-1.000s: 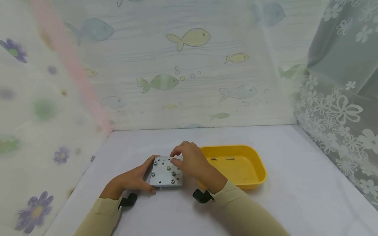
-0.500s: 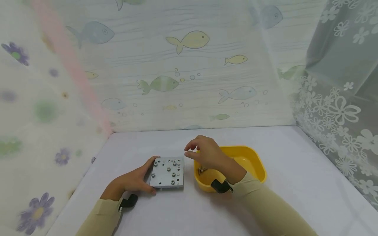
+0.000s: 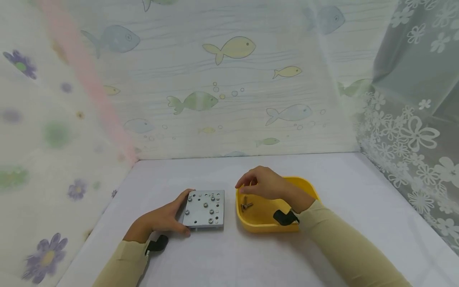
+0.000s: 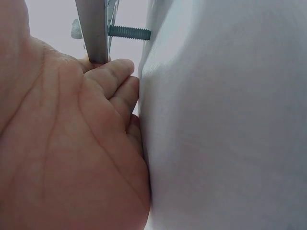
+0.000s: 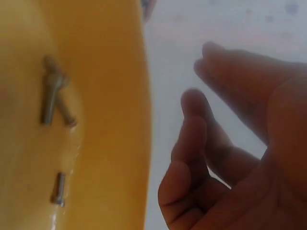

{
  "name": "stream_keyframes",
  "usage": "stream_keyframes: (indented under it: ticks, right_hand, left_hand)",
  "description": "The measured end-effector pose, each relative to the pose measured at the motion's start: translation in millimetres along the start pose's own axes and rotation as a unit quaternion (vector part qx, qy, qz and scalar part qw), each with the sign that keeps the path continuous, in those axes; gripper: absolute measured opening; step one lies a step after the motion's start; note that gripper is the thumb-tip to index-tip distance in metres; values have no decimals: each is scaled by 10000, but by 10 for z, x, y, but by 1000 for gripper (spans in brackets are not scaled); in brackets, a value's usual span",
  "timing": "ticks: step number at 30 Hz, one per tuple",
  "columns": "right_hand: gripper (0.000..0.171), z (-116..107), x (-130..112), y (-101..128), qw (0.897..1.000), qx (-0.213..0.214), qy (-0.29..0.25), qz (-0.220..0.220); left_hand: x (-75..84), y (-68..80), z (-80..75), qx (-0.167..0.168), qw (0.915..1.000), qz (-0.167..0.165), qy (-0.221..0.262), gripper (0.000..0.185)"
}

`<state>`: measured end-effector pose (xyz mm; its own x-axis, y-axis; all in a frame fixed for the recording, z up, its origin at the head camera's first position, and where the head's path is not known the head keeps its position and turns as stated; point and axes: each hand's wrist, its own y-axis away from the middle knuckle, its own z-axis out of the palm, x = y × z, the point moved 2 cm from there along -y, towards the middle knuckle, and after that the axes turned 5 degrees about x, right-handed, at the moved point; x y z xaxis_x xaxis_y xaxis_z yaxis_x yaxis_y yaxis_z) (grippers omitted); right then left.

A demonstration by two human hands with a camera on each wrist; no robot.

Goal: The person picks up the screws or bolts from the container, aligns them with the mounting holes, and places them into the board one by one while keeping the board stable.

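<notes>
My left hand (image 3: 163, 218) grips a silver metal plate (image 3: 197, 206) by its left side, thumb at the near corner and fingers at the far one. Several socket-head bolts (image 3: 205, 205) stand in the plate's holes, heads up. In the left wrist view, a threaded bolt shank (image 4: 129, 32) sticks out below the plate, just above the white surface. Over the left part of a yellow tray (image 3: 263, 218) hovers my right hand (image 3: 267, 184), fingers loosely bent with nothing between them. Loose bolts (image 3: 246, 205) lie inside the tray, some crossing each other; another bolt (image 5: 59, 189) lies apart from them.
The white tabletop (image 3: 201, 257) carries the plate left of centre and the tray to its right. A curtain with fish prints (image 3: 229, 99) closes off the back. Floral sheets (image 3: 68, 159) hang on the left, and a lace-patterned curtain (image 3: 412, 131) on the right.
My right hand has moved right, from above the plate to above the tray. A bolt head that it covered now shows on the plate. The left hand keeps its hold.
</notes>
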<state>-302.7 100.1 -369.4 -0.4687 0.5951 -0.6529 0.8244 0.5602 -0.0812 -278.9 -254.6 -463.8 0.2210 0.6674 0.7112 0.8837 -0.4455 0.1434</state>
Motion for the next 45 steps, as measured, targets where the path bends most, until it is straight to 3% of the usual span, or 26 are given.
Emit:
stream_keyframes:
  ticks: [7,18,28,45]
  right_hand:
    - [17,38,212,-34,9976,-677,-117,94]
    - [15,180,337,-87,9927,-1065,-53,565]
    - [11,290,429,-117,9930,-1088,229,410]
    - [10,333,341,-139,9901,-1256,500,381]
  left_hand:
    - [-5,-8,-2,-32,10000,-54,56,138]
    - [-10,-6,4,-37,9999,-32,134,138]
    - [-2,-2,8,-27,9999,-84,124,139]
    - [37,14,7,-25,9999,-88,102,139]
